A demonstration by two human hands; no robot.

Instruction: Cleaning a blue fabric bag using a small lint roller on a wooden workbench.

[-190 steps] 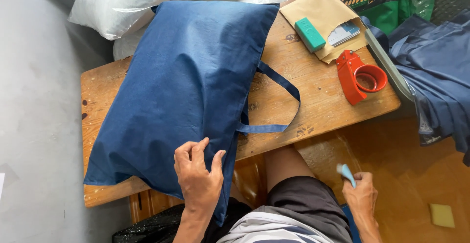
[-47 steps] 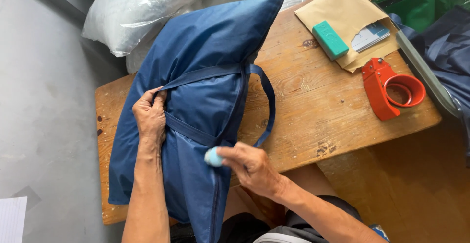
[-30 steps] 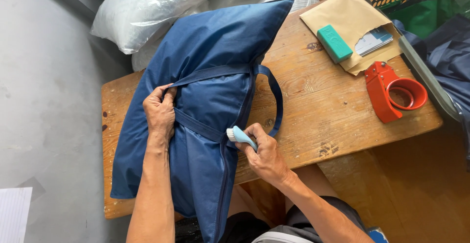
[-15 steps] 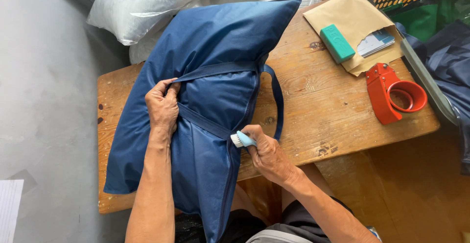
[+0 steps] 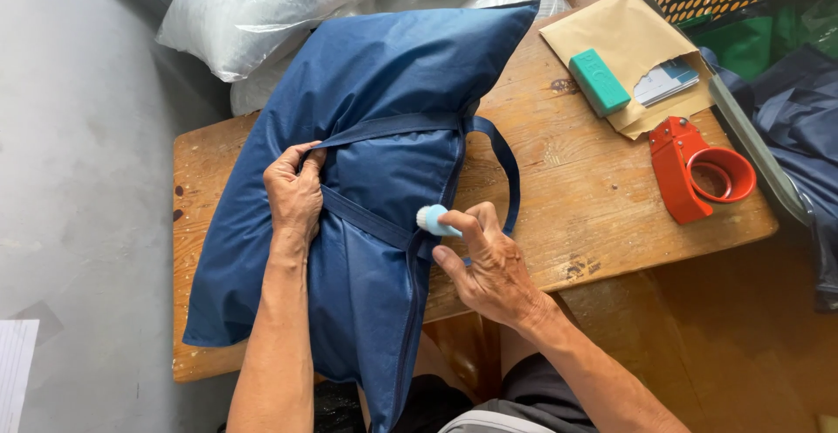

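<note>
A stuffed navy bag (image 5: 375, 180) lies across the wooden desk (image 5: 576, 206). The left hand (image 5: 295, 195) is closed, pinching the bag's strap (image 5: 384, 127) where it meets the fabric. The right hand (image 5: 489, 263) grips a small light-blue brush (image 5: 431, 218), its head against the bag's zipper seam. Farther right sit a green block (image 5: 599, 81), a brown envelope (image 5: 624, 36) and a red tape dispenser (image 5: 698, 171).

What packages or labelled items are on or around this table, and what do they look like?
Tan paper envelope: flat, at the table's far right corner.
Teal box: small and oblong, lying on the envelope.
Printed cards: white and blue, poking from the envelope.
Clear plastic bags: bulging, white-filled, behind the blue bag.
</note>
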